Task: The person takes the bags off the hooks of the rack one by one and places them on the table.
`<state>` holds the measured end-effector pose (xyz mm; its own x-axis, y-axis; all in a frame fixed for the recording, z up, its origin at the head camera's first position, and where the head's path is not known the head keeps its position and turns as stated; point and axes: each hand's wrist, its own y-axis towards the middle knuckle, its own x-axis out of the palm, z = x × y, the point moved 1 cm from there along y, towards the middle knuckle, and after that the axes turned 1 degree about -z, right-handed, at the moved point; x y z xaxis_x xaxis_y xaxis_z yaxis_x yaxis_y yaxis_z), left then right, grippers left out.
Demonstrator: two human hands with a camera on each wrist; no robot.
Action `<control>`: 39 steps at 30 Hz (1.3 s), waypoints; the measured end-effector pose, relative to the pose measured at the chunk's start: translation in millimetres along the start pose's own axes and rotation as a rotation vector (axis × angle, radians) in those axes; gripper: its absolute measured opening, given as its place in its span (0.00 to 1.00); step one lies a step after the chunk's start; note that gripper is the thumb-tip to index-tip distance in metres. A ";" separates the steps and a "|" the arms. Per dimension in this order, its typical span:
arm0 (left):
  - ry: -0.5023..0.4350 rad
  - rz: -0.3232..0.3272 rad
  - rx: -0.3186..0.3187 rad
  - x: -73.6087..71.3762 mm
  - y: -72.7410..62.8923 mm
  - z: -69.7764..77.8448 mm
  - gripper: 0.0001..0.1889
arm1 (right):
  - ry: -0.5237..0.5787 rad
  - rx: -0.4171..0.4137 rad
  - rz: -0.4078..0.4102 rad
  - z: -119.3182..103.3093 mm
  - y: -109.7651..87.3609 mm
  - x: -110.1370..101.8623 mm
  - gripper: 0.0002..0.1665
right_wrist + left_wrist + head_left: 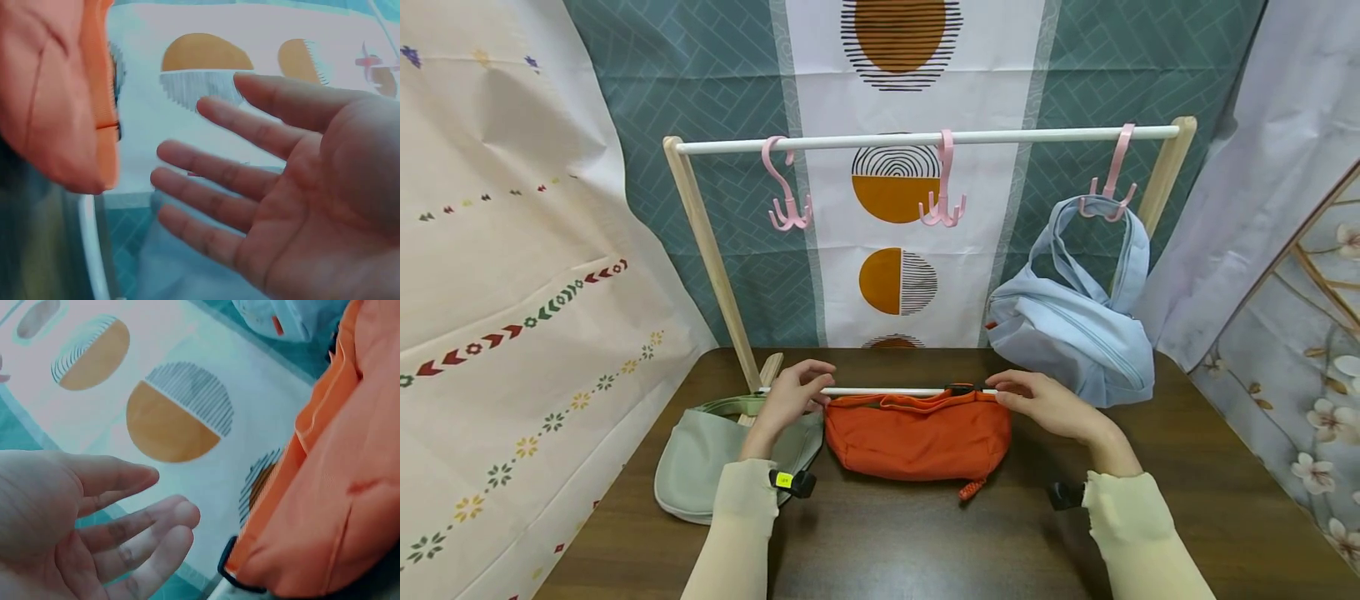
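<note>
An orange-red bag [917,442] sits on the brown table between the two hands, a braided zipper pull [972,489] dangling at its lower right. My left hand [792,397] hovers at the bag's left top corner, fingers loosely bent. In the left wrist view a gap shows between those fingertips and the bag's black buckle [232,565]. At the opposite corner is my right hand [1060,408], its fingers spread and relaxed with nothing in them. The right wrist view shows these fingers [212,178] apart from the bag's orange edge [103,125].
A sage green bag [692,467] lies at left, partly behind the left forearm. Over the table stands a rack with a white top bar [865,140] and wooden legs [711,258]. Two bare pink hooks [787,212] hang there; a third carries a light blue bag [1082,333].
</note>
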<state>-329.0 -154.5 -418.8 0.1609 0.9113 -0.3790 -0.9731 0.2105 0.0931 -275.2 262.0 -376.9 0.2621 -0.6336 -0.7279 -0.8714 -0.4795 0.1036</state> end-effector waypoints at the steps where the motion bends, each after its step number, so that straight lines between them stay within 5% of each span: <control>1: -0.018 -0.009 0.004 0.5 0.2 1.6 0.15 | 0.008 -0.015 -0.002 -2.3 -0.8 -1.0 0.22; 10: -0.162 -0.066 0.052 5.1 -0.7 14.7 0.17 | 0.051 -0.070 0.101 -11.8 -5.8 -9.9 0.20; 22: -0.249 -0.055 0.123 6.6 -2.9 25.9 0.16 | 0.216 -0.116 0.243 -19.5 -11.7 -21.8 0.17; 39: -0.232 -0.085 0.122 20.7 -5.2 34.7 0.14 | 0.242 -0.206 0.374 -21.9 -29.5 -42.3 0.16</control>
<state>-315.0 -124.4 -395.2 0.2879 0.9423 -0.1708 -0.9298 0.3178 0.1855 -251.5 289.7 -334.3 0.0572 -0.8963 -0.4397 -0.8306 -0.2871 0.4771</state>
